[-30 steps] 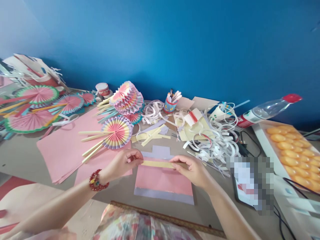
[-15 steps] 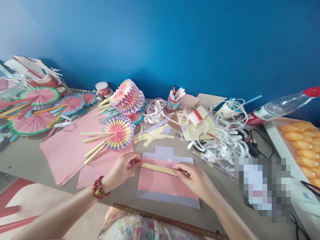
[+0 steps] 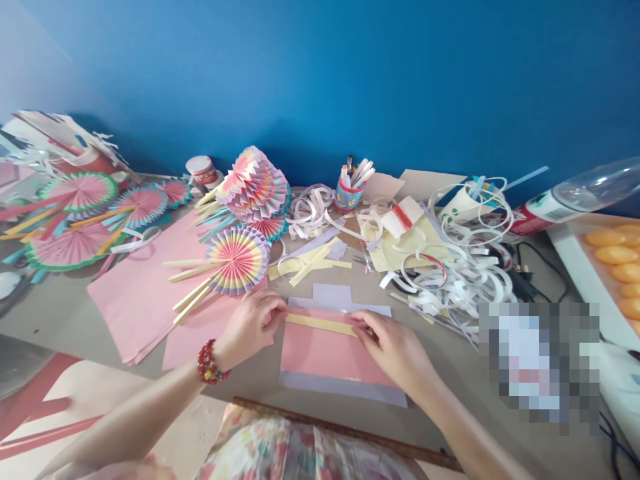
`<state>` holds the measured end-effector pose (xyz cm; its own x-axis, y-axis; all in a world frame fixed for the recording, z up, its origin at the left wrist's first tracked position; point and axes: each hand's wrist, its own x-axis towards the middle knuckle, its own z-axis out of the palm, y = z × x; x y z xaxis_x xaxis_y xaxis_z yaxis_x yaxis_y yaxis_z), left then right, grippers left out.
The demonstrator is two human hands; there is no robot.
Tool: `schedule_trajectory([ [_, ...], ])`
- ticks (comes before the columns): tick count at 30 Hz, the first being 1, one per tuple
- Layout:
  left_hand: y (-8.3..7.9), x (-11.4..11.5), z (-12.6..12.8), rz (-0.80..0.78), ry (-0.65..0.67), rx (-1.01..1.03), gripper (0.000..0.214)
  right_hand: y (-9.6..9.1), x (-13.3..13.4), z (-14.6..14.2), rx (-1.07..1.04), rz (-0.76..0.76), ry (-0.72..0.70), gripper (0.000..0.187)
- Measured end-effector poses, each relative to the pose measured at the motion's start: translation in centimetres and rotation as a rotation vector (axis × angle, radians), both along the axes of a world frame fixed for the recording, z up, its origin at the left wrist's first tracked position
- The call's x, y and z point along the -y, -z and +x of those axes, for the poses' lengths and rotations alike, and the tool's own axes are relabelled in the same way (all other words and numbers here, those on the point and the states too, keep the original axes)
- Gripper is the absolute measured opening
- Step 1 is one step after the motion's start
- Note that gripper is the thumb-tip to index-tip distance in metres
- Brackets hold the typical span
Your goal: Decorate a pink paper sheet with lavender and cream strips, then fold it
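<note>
Between my two hands runs a yellow paper strip point(image 3: 320, 324), lying across the upper part of a pink paper sheet point(image 3: 325, 350). Lilac paper point(image 3: 345, 389) borders that sheet along its near and far edges, with a lilac tab point(image 3: 333, 293) jutting from the far side. My left hand point(image 3: 260, 319), a red bead bracelet on its wrist, pinches the strip's left end. The right end is gripped by the fingers of my right hand point(image 3: 383, 340), which partly hide it. Left of the sheet lies a pleated paper fan point(image 3: 236, 260) with yellow sticks.
Pink sheets point(image 3: 145, 287) lie at the left, with more pleated fans point(image 3: 80, 193) beyond. A pen cup point(image 3: 349, 193) stands by the blue wall. Curled white strips point(image 3: 460, 280), a plastic bottle point(image 3: 550, 207) and a box of orange items point(image 3: 565, 260) occupy the right.
The view has shifted slightly. Both hands still hold the strip's ends, and the strip lies a little closer to the pink sheet's far edge.
</note>
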<state>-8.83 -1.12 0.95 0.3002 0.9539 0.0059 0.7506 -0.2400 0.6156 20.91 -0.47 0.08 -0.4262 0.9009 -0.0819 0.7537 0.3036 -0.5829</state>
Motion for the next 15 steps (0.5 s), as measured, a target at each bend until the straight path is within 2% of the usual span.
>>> schedule_trajectory([
  [8,0.1,-1.0,0.5,0.045,-0.011,-0.012,0.012,0.5,-0.4,0.1,0.038,0.061,0.059,0.008],
  [15,0.1,-1.3,0.7,0.017,-0.026,-0.033,0.012,0.7,-0.8,0.1,0.014,0.047,0.093,0.010],
])
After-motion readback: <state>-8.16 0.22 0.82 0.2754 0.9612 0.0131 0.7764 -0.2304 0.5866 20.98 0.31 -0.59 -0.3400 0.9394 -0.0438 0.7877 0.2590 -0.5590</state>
